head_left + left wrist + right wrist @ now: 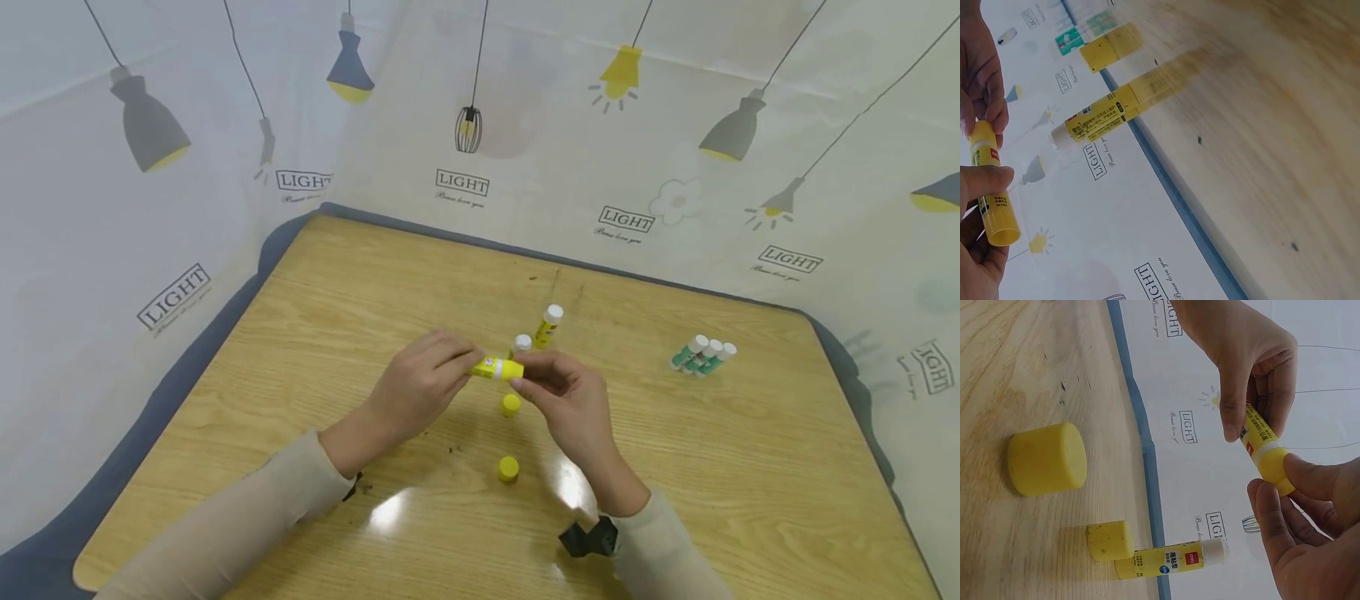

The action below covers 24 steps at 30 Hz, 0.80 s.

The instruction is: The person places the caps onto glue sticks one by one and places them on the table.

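Observation:
Held in the air over the table is a yellow glue stick [487, 367] with a yellow cap [1272, 467] on its end. My left hand [420, 383] grips the barrel, thumb on one side and fingers on the other. The cap end is pinched between thumb and fingers of my right hand [577, 404]. Just behind the hands stand two yellow glue sticks with white tops, one farther back [550, 325] and one nearer [522, 342], partly hidden by the held stick. Two loose yellow caps, a farther cap [511, 406] and a nearer cap [508, 468], sit on the tabletop below.
Three green glue sticks [703, 356] with white caps stand together toward the right of the wooden table [300, 333]. A pale curtain [540, 142] printed with lamps surrounds the table's far side and both sides. Small dark marks dot the wood.

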Tool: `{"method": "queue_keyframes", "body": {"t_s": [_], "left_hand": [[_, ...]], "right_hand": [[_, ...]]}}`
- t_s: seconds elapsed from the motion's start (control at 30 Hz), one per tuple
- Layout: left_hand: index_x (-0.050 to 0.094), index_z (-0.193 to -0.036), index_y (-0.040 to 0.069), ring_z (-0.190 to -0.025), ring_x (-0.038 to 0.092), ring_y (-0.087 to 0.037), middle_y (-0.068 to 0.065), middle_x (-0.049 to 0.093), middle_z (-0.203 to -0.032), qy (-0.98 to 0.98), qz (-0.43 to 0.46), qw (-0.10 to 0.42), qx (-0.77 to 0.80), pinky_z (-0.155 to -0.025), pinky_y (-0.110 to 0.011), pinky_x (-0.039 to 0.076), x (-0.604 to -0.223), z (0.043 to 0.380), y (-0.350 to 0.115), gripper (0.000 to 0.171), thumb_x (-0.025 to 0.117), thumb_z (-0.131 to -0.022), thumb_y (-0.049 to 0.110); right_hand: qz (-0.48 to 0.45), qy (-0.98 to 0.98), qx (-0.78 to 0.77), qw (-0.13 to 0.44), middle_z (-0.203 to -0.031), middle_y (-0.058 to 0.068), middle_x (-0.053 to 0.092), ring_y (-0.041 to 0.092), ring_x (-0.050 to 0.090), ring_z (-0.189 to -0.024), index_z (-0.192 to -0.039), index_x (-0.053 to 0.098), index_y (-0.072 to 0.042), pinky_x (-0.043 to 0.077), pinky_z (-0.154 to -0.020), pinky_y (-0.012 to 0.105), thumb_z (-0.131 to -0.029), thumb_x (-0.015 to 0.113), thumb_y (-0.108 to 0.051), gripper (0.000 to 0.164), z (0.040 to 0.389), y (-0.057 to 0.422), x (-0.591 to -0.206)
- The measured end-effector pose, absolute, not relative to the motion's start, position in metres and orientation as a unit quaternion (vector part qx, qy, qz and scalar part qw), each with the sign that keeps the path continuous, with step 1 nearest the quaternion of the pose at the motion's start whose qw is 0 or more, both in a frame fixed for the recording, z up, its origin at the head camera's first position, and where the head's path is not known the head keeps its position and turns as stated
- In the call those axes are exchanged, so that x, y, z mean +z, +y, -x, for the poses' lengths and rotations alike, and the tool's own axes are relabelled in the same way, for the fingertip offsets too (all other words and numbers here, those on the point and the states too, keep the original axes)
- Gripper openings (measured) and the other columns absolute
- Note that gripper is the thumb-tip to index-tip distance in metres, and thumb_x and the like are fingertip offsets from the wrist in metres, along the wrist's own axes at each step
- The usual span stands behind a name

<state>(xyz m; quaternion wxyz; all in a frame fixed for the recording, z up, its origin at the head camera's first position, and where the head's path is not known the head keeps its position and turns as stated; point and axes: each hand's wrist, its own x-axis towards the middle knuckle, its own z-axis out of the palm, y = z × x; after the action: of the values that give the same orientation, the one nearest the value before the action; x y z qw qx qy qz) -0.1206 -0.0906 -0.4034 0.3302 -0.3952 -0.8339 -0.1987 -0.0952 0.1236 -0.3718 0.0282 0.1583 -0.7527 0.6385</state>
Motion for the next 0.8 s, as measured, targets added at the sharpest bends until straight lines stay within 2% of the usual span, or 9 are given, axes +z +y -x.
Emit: {"method": "queue_keyframes", "body": {"t_s": [0.37,0.8], "left_hand": [[0.071,-0.101,0.002,-0.091,0.060,-0.018,-0.005,0.066,-0.097,-0.819,0.399,0.357,-0.206,-0.085,-0.026,0.050,-0.4027,0.1199,-0.0889,0.017,0.066,-0.084,0.002],[0.072,-0.099,0.004,-0.091,0.061,-0.016,-0.004,0.067,-0.096,-0.825,0.394,0.347,-0.210,-0.086,-0.025,0.050,-0.3958,0.1165,-0.0868,0.016,0.070,-0.083,0.004]], "right_hand": [[-0.160,-0.754,0.636,0.026,-0.102,0.016,0.066,0.029,0.064,-0.090,-0.103,0.065,0.008,0.055,-0.076,0.033,-0.080,0.070,0.002,0.024,0.0950,0.1224,-0.3715],[-0.156,-0.749,0.643,0.044,-0.097,0.017,0.066,0.030,0.065,-0.085,-0.101,0.066,0.006,0.056,-0.071,0.033,-0.078,0.072,0.003,0.024,0.0901,0.1203,-0.3678]]}}
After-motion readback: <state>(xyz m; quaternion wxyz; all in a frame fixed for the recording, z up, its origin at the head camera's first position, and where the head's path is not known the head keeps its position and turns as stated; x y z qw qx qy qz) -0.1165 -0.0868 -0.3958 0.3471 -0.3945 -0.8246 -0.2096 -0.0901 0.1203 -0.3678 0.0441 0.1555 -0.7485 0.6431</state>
